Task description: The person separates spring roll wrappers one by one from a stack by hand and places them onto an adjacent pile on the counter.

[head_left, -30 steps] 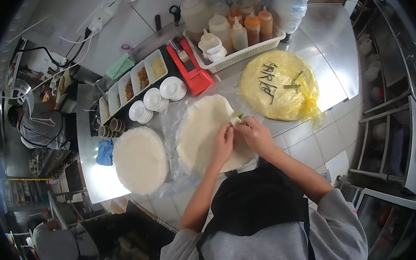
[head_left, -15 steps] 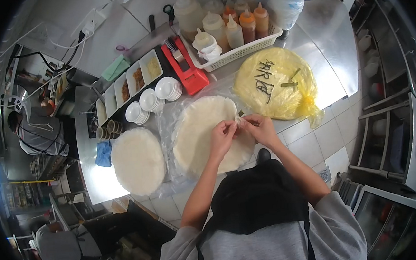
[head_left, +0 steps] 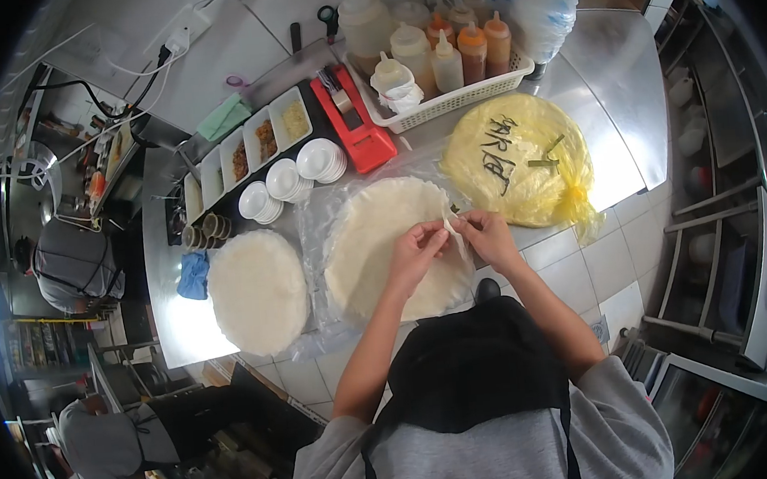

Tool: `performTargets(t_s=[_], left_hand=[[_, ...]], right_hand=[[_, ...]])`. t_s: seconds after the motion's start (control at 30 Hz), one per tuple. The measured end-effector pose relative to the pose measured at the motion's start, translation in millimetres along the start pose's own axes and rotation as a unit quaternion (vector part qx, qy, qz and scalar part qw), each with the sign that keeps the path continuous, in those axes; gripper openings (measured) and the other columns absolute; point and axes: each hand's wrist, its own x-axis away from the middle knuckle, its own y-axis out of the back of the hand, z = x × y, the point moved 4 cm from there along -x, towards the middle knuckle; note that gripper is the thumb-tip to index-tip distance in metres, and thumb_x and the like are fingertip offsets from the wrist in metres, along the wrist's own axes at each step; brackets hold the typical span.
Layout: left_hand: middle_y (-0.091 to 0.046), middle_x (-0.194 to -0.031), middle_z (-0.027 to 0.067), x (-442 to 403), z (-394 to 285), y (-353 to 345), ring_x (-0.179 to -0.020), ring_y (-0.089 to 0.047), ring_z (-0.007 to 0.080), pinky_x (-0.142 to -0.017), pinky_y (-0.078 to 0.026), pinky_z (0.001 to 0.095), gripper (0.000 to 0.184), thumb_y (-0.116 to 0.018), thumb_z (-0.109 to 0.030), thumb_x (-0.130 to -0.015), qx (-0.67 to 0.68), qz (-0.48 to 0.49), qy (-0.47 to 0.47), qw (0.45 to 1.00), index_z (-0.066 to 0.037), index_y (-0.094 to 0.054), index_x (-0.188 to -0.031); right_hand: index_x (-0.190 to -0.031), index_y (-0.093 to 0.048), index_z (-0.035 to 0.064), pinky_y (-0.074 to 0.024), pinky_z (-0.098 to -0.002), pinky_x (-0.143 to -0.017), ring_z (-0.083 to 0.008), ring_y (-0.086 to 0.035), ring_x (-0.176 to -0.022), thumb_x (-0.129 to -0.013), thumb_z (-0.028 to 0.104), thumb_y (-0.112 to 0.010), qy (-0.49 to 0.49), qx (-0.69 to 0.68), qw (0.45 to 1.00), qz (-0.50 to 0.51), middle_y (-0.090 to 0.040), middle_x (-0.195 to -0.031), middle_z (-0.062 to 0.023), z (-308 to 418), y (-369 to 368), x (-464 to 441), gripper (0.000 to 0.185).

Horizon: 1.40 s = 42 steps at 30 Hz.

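A large, pale round dough sheet (head_left: pixel 375 249) lies on clear plastic at the counter's front, its edge thin and ruffled; I cannot tell whether it is one layer or a stack. At its right side, my left hand (head_left: pixel 418 253) pinches the lifted edge between thumb and fingers. My right hand (head_left: pixel 489 238) grips that same edge just beside it, the fingertips of both hands nearly touching. A second pale round (head_left: pixel 258 293) lies to the left. Close beyond my right hand sits a yellow plastic bag (head_left: pixel 521 161) with dark writing and a knotted end, holding something round and flat.
Behind the dough stand a red tape dispenser (head_left: pixel 359 133), a white basket (head_left: pixel 462 98) of squeeze bottles, stacked white dishes (head_left: pixel 319 161) and food trays (head_left: pixel 258 137). A blue cloth (head_left: pixel 193 275) lies at left. Two other people (head_left: pixel 75 264) are farther left.
The pinched edge now stands up more visibly between my fingertips. Both hands remain at the right side of the dough. The view has shifted slightly.
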Motion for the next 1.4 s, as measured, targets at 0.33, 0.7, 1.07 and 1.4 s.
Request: performTargets(t_s=[0.33, 0.7, 1.07, 1.4], left_hand=[[-0.060, -0.087, 0.0046, 1, -7, -6, -0.078, -0.057, 0.0088, -0.068, -0.047, 0.0222, 0.023, -0.063, -0.005, -0.081, -0.025, -0.013, -0.051, 0.998, 0.001, -0.053, -0.100], [-0.060, -0.080, 0.0038, 2, 1, -1, -0.068, -0.056, 0.0081, -0.064, -0.047, 0.0216, 0.014, -0.062, -0.006, -0.079, -0.029, -0.028, -0.008, 0.999, 0.002, -0.058, -0.089], [-0.060, -0.075, 0.0047, 11, -22, 0, -0.067, -0.058, 0.0091, -0.059, -0.049, 0.0235, 0.013, -0.059, -0.011, -0.085, -0.072, -0.018, -0.044, 0.996, 0.001, -0.055, -0.089], [-0.059, -0.080, 0.0056, 23, -19, -7, -0.073, -0.058, 0.0096, -0.062, -0.048, 0.0232, 0.023, -0.061, -0.006, -0.084, -0.191, 0.068, -0.032, 0.979, 0.001, -0.049, -0.102]], right_hand=[[-0.086, -0.062, -0.0026, -0.0447, -0.0224, -0.054, -0.0069, -0.054, -0.059, -0.088, 0.013, -0.056, -0.019, -0.099, 0.995, 0.014, -0.060, -0.070, -0.0022, -2, -2, 7, 0.017], [-0.079, -0.061, 0.0004, -0.0433, -0.0218, -0.052, -0.0061, -0.052, -0.057, -0.089, 0.020, -0.056, -0.030, -0.127, 0.991, 0.033, -0.058, -0.067, -0.0004, 0, -1, 7, 0.022], [-0.086, -0.061, -0.0005, -0.0425, -0.0211, -0.056, -0.0051, -0.052, -0.062, -0.087, 0.019, -0.060, 0.011, -0.089, 0.994, 0.058, -0.060, -0.073, -0.0004, 13, -7, 18, 0.020], [-0.113, -0.056, -0.0008, -0.0477, -0.0230, -0.063, -0.0067, -0.057, -0.074, -0.083, 0.016, -0.065, -0.077, -0.180, 0.974, 0.118, -0.063, -0.088, -0.0023, -3, -1, 25, 0.035]])
